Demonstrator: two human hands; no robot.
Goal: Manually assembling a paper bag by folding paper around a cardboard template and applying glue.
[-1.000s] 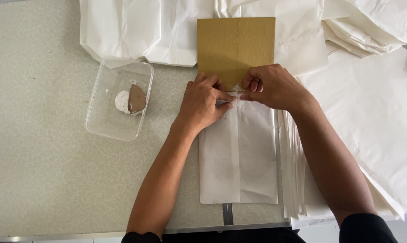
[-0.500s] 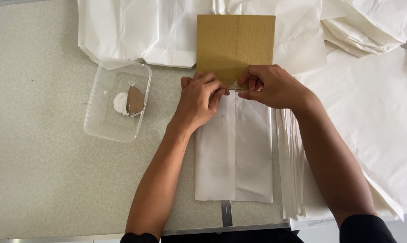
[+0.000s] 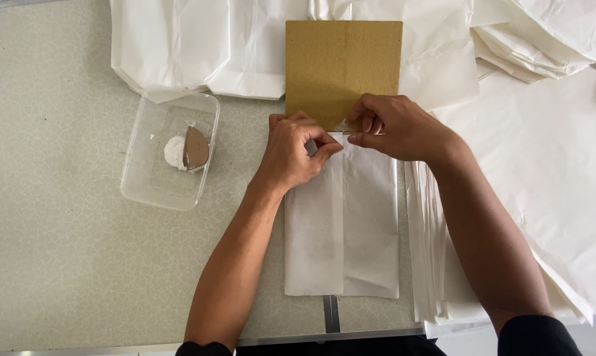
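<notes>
Both hands, left hand (image 3: 295,155) and right hand (image 3: 393,125), pinch the white paper bag (image 3: 341,224) at the cardboard template's (image 3: 343,66) six-o'clock edge, holding the fold square.

Flat white paper bag (image 3: 341,224) lengthwise, top edge under brown cardboard sheet (image 3: 343,66).

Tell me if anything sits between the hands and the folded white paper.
Nothing visible does. The left hand and right hand both pinch the top edge of the folded white paper, right at the lower edge of the brown cardboard.
</notes>
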